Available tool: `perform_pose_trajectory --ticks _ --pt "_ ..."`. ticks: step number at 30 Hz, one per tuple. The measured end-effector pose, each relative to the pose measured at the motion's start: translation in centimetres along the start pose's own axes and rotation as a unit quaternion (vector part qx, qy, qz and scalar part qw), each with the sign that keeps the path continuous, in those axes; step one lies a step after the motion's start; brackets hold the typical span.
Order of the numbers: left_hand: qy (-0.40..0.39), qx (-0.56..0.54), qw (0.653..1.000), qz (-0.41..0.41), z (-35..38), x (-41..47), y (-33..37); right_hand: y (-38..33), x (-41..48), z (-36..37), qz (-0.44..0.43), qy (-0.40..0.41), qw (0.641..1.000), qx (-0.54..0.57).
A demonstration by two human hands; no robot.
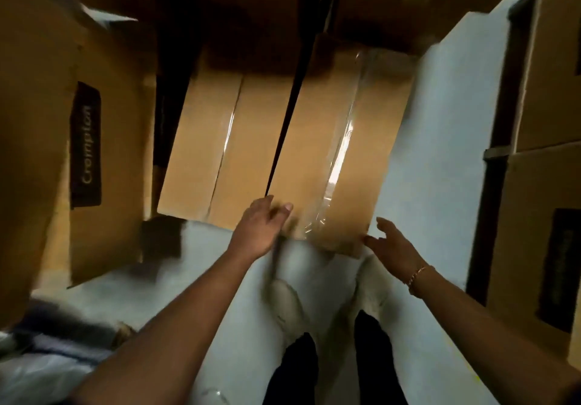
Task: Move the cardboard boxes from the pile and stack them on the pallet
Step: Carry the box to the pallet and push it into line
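Bare forearms reach to a taped cardboard box (317, 140) on the floor (437, 153): left hand (261, 228) lies flat-fingered on its near edge, right hand (391, 246) spreads open at its corner.

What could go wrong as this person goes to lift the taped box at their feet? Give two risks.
1. The left hand and right hand are open at only the near edge of the taped box; it may slip or tip.
2. The shoes sit just below that edge, so a dropped box could hit the toes.
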State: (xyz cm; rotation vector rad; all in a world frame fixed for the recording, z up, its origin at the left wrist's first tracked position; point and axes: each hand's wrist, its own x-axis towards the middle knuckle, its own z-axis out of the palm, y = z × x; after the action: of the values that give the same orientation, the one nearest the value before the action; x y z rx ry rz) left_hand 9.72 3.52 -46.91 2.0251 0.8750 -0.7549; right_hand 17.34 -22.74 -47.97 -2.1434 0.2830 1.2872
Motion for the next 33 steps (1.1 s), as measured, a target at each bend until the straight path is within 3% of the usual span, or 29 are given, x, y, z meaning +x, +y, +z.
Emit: perform_pose_trajectory --ticks 6,13,19,23,25,29,33 --pt "0.031 0.095 0.995 0.01 2.6 8.6 -2.6 2.4 7.1 1.8 0.026 0.05 0.998 0.033" --pt "0.089 0.146 0.985 -0.014 4.7 11.3 -3.3 4.9 10.2 3.1 0.043 0.026 0.997 0.055" --pt "0.101 0.057 0.993 -0.031 6.9 10.9 -3.3 5.9 11.0 2.6 0.061 0.024 0.992 0.107" --pt "0.08 -0.071 0.993 -0.047 8.1 10.5 -3.8 7.2 11.7 2.6 0.062 0.012 0.992 0.106" --pt "0.045 -0.132 0.987 -0.084 8.8 11.1 -4.4 8.0 12.4 3.0 0.064 0.009 0.991 0.114" --pt "0.047 -0.246 0.958 -0.139 9.4 12.1 -5.7 8.9 13.3 4.2 0.072 0.004 0.984 0.162" --pt "0.048 -0.263 0.956 -0.117 10.1 12.4 -6.3 9.2 13.3 5.0 0.039 0.007 0.976 0.215"
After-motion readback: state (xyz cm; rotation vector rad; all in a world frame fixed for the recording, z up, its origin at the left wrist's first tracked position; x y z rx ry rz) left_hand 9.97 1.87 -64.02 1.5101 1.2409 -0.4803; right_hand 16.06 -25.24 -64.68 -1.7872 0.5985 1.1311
